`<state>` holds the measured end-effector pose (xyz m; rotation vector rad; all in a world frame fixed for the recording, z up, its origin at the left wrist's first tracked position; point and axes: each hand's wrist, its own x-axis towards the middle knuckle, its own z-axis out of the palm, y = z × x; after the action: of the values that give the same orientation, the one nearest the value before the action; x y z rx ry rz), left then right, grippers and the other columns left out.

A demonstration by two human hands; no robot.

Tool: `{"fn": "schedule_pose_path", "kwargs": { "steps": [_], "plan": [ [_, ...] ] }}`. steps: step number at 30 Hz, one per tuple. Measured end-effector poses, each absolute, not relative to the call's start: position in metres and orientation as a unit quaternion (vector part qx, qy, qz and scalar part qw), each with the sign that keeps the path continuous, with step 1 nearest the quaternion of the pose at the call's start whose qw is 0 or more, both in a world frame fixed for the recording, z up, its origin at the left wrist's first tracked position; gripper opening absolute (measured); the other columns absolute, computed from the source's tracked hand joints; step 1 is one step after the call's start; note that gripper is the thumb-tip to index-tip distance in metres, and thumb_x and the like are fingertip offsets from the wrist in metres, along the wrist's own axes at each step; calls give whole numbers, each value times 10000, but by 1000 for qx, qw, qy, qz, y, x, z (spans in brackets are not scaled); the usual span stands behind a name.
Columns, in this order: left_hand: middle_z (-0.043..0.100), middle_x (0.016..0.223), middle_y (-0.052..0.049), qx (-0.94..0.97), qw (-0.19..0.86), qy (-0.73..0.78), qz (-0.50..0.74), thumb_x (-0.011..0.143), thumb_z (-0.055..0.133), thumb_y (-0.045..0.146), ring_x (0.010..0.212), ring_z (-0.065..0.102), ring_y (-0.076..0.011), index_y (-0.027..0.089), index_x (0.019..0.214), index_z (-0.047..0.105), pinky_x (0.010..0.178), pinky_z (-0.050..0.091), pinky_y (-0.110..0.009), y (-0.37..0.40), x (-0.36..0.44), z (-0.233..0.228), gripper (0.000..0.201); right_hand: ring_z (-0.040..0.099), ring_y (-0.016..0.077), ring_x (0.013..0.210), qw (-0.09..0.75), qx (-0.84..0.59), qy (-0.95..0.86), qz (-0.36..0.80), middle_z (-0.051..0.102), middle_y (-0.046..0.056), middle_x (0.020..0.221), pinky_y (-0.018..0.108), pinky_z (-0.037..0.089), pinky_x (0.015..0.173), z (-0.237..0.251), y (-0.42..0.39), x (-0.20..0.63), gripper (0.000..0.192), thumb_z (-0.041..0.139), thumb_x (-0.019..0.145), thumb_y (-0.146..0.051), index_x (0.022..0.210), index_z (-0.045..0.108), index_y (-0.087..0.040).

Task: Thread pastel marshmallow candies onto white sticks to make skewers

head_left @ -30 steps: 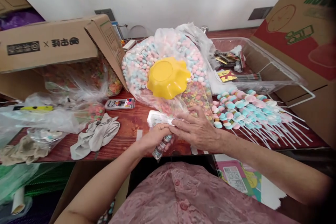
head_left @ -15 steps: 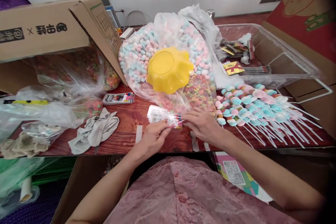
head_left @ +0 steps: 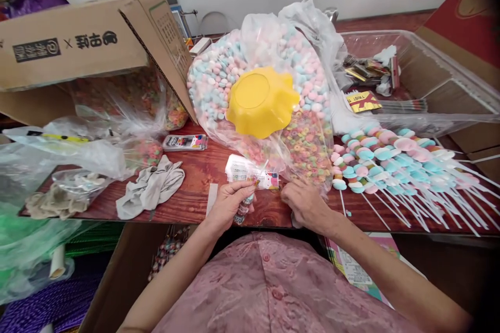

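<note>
My left hand (head_left: 231, 202) pinches a wrapped candy skewer (head_left: 242, 207); its white stick points up and away, and the patterned wrapped end hangs below my fingers. Just beyond lies a stack of small printed clear bags (head_left: 239, 169) on the table. My right hand (head_left: 307, 204) is closed at the table's front edge, fingers curled down; what they hold, if anything, is hidden. To the right of it lies a pile of marshmallow skewers (head_left: 375, 158) on white sticks. A yellow wavy-rimmed bowl (head_left: 260, 106) sits upside down on a large bag of pink and blue marshmallows (head_left: 213, 75) and ring candies (head_left: 308, 140).
A cardboard box (head_left: 89, 41) with bagged candy stands at the left. Nearby lie a grey glove (head_left: 150, 187), a flat printed pack (head_left: 185, 142) and beige cloth (head_left: 58, 200). A clear plastic bin (head_left: 433, 57) stands at the back right. Purple cord (head_left: 50, 296) lies below the table.
My hands have moved apart. The left has drawn the wrapped skewer toward me, its end now hanging down; the right has moved toward the table's front edge. The view has shifted slightly left.
</note>
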<state>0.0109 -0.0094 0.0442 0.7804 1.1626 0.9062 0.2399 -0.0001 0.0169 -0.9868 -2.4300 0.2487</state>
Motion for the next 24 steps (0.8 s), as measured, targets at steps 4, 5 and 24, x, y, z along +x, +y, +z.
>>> {"fn": "schedule_pose_path", "kwargs": {
  "steps": [4,5,24],
  "plan": [
    [630,599,0,334,678,541,368,638,777,436,423,511,-70,138,874,726,409,363,-178,-10,25,45,383,504,152,673,456,-398,-774,188,563,6,725,289,390,628,43,-3,229,149,459,910,-119,858,565,-210],
    [630,609,0,338,680,538,366,639,771,431,444,512,-68,139,863,731,419,370,-177,-9,30,45,371,516,154,679,477,-393,-766,178,578,9,734,291,398,630,48,-4,223,159,471,905,-110,894,592,-212],
    [577,587,14,403,645,457,461,711,748,444,504,491,-60,135,669,711,504,395,-191,-10,33,47,314,607,138,644,566,-474,-617,271,665,-12,712,264,494,625,32,-25,181,203,661,822,-198,1022,653,-228]
  ]
}}
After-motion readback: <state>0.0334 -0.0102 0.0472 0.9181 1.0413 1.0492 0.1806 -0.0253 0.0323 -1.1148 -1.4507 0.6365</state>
